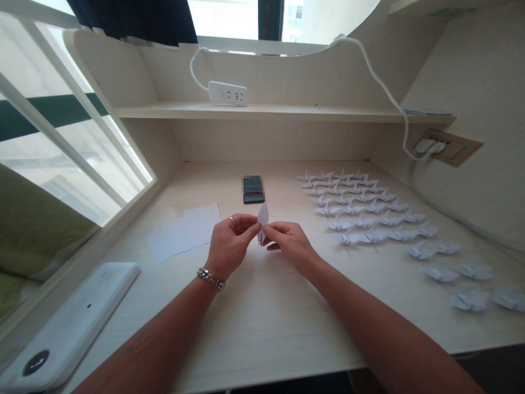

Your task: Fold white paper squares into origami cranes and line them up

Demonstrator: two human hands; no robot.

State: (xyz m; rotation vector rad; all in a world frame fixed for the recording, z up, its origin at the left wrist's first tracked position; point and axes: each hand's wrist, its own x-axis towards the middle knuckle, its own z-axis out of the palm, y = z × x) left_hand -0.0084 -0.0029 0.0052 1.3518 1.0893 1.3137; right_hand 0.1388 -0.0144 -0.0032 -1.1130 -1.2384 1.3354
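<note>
A small piece of folded white paper (263, 216) stands upright between my hands, above the middle of the desk. My left hand (229, 241) wears a ring and pinches its left side between thumb and fingers. On the other side, my right hand (291, 241) grips the lower right edge with thumb and forefinger. The paper narrows to a point at the top; its lower end is partly hidden by my fingers. Several rows of folded white paper cranes (361, 208) stand on the desk to the right.
Flat white paper sheets (184, 232) lie left of my hands. Behind them sits a small dark object (253, 190), partly blurred out. A long white device (77, 323) rests at the left edge. A power strip (228, 93) is on the shelf (279, 112), and a white cable (381, 82) hangs at right.
</note>
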